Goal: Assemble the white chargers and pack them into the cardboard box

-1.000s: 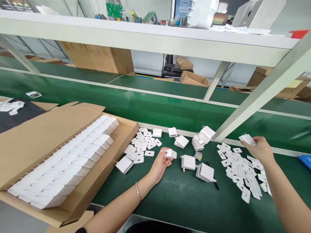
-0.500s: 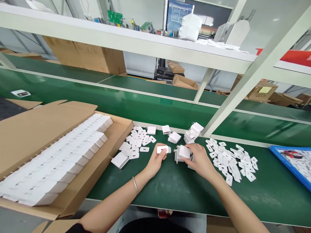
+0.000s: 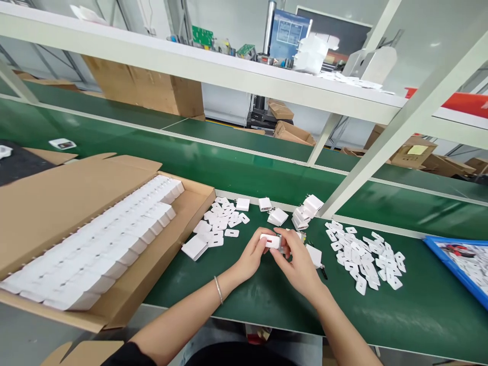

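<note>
Between my two hands is a white USB charger (image 3: 270,241), its slotted end with a red port turned towards me. My left hand (image 3: 251,255) grips it from the left with thumb and fingers. From the other side, my right hand (image 3: 296,262) pinches it with bent fingers. Partly behind the right hand lies another white charger (image 3: 314,255), with a small black piece (image 3: 324,272) beside it. Several chargers (image 3: 277,217) stand further back. Left of them lies a pile of slotted white cover plates (image 3: 224,217).
An open cardboard box (image 3: 198,201) with rows of white chargers is at the left. More cover plates (image 3: 360,256) lie scattered at the right, near a blue-rimmed tray (image 3: 453,272). A slanting white post (image 3: 366,147) and a shelf (image 3: 213,68) stand beyond the green bench (image 3: 244,300).
My right hand has taken a charger from the cluster and moved left to meet my left hand, which was holding a slotted cover plate. The view has shifted slightly.
</note>
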The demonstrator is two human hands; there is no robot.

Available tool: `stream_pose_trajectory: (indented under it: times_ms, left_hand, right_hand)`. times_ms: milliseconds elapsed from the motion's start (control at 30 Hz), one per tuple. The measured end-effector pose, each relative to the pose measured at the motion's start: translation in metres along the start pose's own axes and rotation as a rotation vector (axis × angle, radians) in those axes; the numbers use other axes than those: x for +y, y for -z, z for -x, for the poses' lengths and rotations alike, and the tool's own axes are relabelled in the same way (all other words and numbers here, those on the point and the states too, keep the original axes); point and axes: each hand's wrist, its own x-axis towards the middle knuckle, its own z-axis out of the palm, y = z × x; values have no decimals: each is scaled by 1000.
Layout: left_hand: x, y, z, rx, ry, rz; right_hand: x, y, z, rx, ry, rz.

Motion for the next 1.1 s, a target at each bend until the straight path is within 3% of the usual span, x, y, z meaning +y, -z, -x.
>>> stream_pose_trajectory:
  times_ms: [100,333,500,600,700,900,1000,1100]
  left_hand:
    - [2,2,1,-37,-62,-82]
    - [-1,3,0,-85,-55,-102]
    - [6,7,6,-87,-324,-224]
    - [15,12,11,-152,-469,-305]
    - [29,13,14,-213,-525,-346]
    - [58,6,19,-330,-647,-386]
    - [64,5,23,-370,-616,-391]
    - [68,3,32,-414,-429,-393]
  right_hand:
    - [1,-4,-3,1,-14,-62]
    - [4,3,-3,-35,-81,-106]
    - [-4,-14,9,28,-232,-99]
    - [-12,-25,15,26,-214,-301]
    - [-17,-28,21,59,-155,-495]
    - [-28,-27,33,224,-15,-480]
    - [-30,-27,36,269,27,-448]
    - [-26,-27,38,285,13,-421]
